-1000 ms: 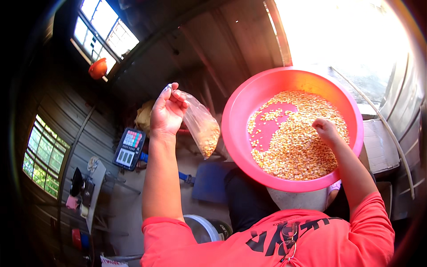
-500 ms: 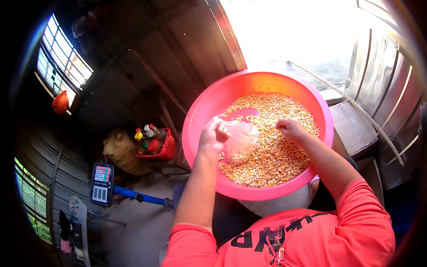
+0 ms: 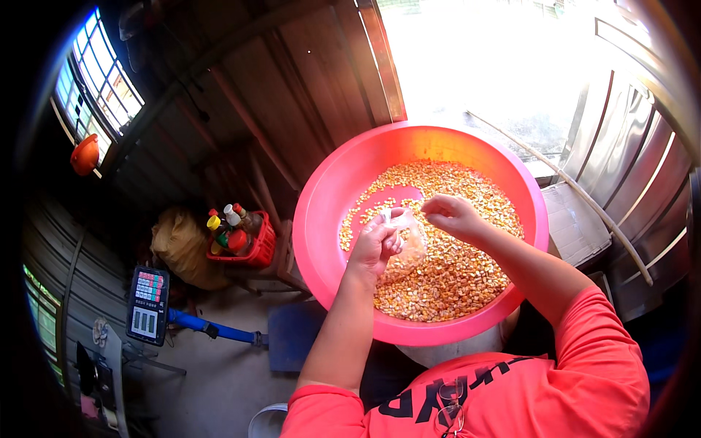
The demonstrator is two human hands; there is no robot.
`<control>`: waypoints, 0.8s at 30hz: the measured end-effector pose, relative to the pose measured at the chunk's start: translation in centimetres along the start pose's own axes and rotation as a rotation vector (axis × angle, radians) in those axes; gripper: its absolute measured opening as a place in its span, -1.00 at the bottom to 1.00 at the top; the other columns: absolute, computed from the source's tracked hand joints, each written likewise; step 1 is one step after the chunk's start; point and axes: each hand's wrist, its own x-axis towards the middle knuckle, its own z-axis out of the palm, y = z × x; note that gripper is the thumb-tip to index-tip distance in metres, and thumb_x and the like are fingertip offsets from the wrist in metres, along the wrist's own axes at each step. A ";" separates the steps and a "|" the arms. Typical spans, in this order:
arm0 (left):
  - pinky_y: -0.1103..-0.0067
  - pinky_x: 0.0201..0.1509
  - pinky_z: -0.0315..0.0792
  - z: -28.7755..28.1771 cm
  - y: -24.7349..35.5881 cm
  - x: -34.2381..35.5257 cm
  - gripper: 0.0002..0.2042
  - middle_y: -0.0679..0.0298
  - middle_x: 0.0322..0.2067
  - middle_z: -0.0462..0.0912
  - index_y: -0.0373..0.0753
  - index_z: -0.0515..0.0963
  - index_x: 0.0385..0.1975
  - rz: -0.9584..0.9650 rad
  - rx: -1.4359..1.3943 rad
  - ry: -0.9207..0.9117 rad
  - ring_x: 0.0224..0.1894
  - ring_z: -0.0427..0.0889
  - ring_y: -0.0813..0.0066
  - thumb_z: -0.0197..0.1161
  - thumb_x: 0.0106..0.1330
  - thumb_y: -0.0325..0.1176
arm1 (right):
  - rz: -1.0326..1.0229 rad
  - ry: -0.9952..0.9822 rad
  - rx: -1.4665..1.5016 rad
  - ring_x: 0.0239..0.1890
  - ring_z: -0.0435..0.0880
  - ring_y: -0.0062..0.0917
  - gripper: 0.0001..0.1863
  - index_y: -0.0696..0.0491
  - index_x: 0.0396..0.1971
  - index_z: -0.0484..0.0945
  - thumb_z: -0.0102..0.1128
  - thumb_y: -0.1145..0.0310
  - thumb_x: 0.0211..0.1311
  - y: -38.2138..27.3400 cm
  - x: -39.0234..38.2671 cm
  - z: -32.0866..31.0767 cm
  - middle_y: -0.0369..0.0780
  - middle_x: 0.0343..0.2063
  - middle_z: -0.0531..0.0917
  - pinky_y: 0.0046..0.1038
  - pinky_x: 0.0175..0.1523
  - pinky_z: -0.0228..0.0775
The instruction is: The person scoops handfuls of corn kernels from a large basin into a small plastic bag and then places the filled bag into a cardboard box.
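Note:
In front of me stands a big pink plastic basin (image 3: 315, 219) with a wide layer of yellow-orange corn kernels (image 3: 456, 285). My left hand (image 3: 376, 246) grips the gathered mouth of a clear plastic bag (image 3: 414, 250), whose lower part hangs over the kernels with some corn visible through it. Close to the bag's upper right is my right hand (image 3: 453, 217), its fingers bent together above the corn. Whether something small sits in those fingers is hidden.
To the left, a red basket (image 3: 264, 244) of bottles stands beside a tan sack (image 3: 182, 244). A platform scale has a blue pole and dark display (image 3: 148, 305). A white bucket (image 3: 269, 421) is low left; flattened cardboard (image 3: 577, 223) and a long pole (image 3: 562, 175) lie at right.
My left hand has shifted right, drawing the bag's mouth together. My right hand has moved left, closer to the bag. The view has shifted slightly.

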 end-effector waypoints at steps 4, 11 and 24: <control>0.65 -0.51 0.20 0.1 1.2 -0.5 -0.67 0.47 -0.81 0.17 -0.31 0.36 -0.07 0.025 -0.034 -0.062 -0.72 0.21 0.67 -0.11 0.12 -0.48 | -0.163 -0.101 -0.316 -0.28 0.59 -0.32 -0.73 0.11 -0.32 0.50 0.10 0.50 -0.15 -1.5 4.4 3.2 -0.13 -0.40 0.59 -0.38 -0.19 0.43; 0.65 -0.54 0.18 -0.9 0.5 0.0 -0.62 0.47 -0.80 0.18 -0.35 0.34 -0.03 -0.012 -0.059 -0.120 -0.75 0.18 0.65 -0.14 0.10 -0.53 | -0.200 0.067 -0.355 -0.35 0.57 -0.25 -0.86 0.08 -0.46 0.52 0.13 0.41 -0.09 1.3 3.8 5.8 -0.12 -0.50 0.57 -0.33 -0.25 0.40; 0.79 -0.63 0.16 -1.2 0.6 1.0 -0.85 0.49 -0.76 0.24 -0.30 0.44 -0.24 0.336 0.321 0.329 -0.73 0.18 0.79 -0.04 0.32 -0.40 | 0.229 0.257 0.936 -0.51 0.53 -0.53 -0.93 0.06 -0.46 0.38 0.00 0.52 0.01 1.8 5.6 -1.4 -0.20 -0.53 0.57 -0.52 -0.34 0.39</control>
